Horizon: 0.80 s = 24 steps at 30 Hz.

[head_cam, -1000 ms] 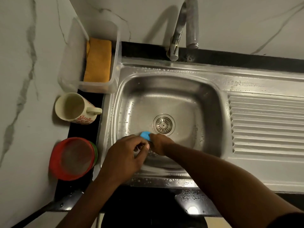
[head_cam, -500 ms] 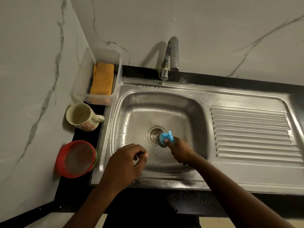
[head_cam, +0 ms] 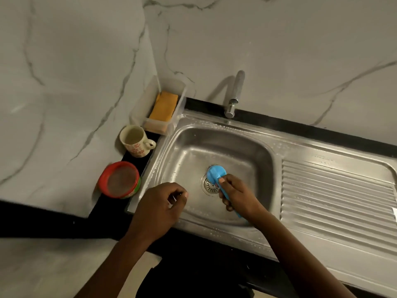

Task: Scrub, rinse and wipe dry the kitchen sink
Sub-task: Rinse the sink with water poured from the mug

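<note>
1. Head view: your right hand [head_cam: 238,196] grips the blue brush [head_cam: 216,173] by its handle, with the head down on the sink [head_cam: 247,151] floor at the drain's [head_cam: 208,187] upper edge, centre of frame.
2. Press the head flat and work small circles round the drain, then out to the walls and corners, where droplets cling.
3. Hold the wrist low so bristles, not plastic, meet the steel.
4. Your left hand [head_cam: 159,207] hovers over the sink's lower-left rim, fingers curled in, with nothing plainly in them. Rest it on the rim for steadiness.
5. The hands are apart, with the brush just right of the left hand. The tap [head_cam: 233,104], upper centre, lies well beyond both.
</note>
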Motion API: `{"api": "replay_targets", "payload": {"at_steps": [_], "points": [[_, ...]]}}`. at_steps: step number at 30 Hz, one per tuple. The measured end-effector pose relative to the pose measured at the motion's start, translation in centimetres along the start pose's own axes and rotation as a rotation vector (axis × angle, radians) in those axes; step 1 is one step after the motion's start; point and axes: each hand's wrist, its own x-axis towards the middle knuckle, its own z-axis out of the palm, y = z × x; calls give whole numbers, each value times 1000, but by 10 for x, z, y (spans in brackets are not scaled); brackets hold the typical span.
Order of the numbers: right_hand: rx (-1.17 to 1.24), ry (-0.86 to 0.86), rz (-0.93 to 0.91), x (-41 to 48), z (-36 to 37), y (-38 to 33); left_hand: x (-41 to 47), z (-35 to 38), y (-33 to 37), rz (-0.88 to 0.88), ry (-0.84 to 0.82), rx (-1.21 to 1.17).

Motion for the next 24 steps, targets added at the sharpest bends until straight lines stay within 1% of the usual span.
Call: {"api": "replay_targets", "payload": {"at_steps": [7, 10, 13, 15, 17, 19, 21, 23, 24], "points": [[-284, -177, -231, -15, 42, -16, -53, -5, 13, -109, 167, -14], [-404, -206, -318, -18, 72, -18, -72, -13, 13, -147, 229, -28], [-391, -243, -397, -20, 108, -18, -86, -24, 8, -172, 275, -42], [-390, -268, -482, -24, 134, -23, -93, -33, 2, -197, 294, -56], [-346, -293, -519, -27, 161, -28, -97, -42, -6, -218, 308, -52], [-332, -286, -571, -29, 190, -30, -101, -52, -14, -232, 317, -48], [-329, -266, -570, -29, 214, -31, -105, -63, -24, -249, 317, -43], [-400, -213, -565, -26, 231, -33, -107, -72, -34, -258, 312, -38], [-402, -244, -558, -23, 239, -37, -108, -76, -40, -259, 305, -35]]}}
